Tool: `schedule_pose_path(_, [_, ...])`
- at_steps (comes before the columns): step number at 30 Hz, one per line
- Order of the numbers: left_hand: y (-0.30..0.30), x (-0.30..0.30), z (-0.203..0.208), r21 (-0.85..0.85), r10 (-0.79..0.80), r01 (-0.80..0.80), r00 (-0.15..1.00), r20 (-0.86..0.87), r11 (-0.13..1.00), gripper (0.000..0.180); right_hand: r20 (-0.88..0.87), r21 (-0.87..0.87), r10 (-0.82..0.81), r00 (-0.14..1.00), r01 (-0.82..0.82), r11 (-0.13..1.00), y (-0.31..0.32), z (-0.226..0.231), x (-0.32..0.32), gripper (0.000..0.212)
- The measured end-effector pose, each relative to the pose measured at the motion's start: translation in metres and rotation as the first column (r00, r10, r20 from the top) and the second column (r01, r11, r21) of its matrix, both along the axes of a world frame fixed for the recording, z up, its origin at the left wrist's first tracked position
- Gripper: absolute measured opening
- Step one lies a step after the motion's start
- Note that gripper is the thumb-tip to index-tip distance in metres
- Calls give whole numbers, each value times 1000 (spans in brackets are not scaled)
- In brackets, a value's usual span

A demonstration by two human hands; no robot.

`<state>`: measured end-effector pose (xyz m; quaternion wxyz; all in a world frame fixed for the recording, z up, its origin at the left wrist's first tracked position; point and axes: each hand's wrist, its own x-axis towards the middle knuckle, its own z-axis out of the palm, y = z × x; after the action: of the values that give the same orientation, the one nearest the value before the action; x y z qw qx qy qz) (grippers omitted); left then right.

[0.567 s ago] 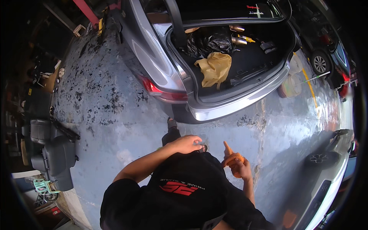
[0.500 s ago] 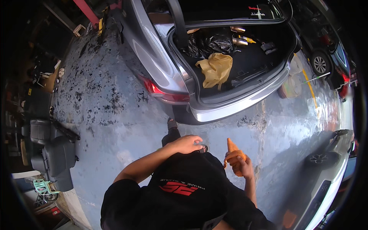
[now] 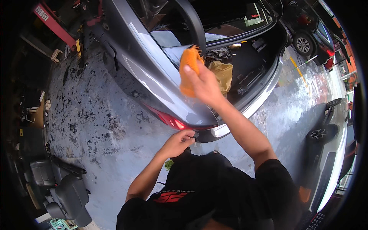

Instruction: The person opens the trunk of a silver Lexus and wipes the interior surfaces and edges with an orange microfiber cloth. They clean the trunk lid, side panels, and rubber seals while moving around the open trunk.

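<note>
An orange microfibre cloth is gripped in my right hand, raised over the rear pillar of a grey car. The cloth is bunched, its far end lying against or just above the bodywork beside the open tailgate; contact cannot be told. My left hand is low, close to the bumper corner just below the red tail light. Its fingers are loosely bent, with a small gap to the thumb, and nothing shows in them.
In the open boot lie a tan cloth and black plastic. A white car stands at the right, a dark car at the far right. Black seats rest at the lower left; a red post rises at the far left.
My right hand has swung up and forward with the orange cloth, from beside my body to the car's rear pillar. My left hand has moved slightly left. The car now appears closer.
</note>
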<state>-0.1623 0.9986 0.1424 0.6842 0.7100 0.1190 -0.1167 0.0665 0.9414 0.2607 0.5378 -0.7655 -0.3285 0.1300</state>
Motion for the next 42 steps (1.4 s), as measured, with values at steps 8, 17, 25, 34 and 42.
schedule_pose_path(8, [35,5,1,-120,1,0,1000,9,993,41,421,-299,19,907,119,947,116,-12,32,46])
schedule_pose_path(17, [44,32,64,50,-491,491,850,192,870,44,588,-36,66,806,-55,998,176,-35,55,50])
schedule_pose_path(25, [58,33,75,153,-509,490,852,123,858,46,268,-273,136,954,-60,960,86,-47,39,45])
schedule_pose_path(34, [66,40,93,-133,-316,346,927,204,929,44,-669,425,93,737,277,862,-35,-33,29,35])
schedule_pose_path(42, [-13,132,135,110,-7,-52,878,480,993,93,-785,569,410,464,280,773,-177,38,61,51])
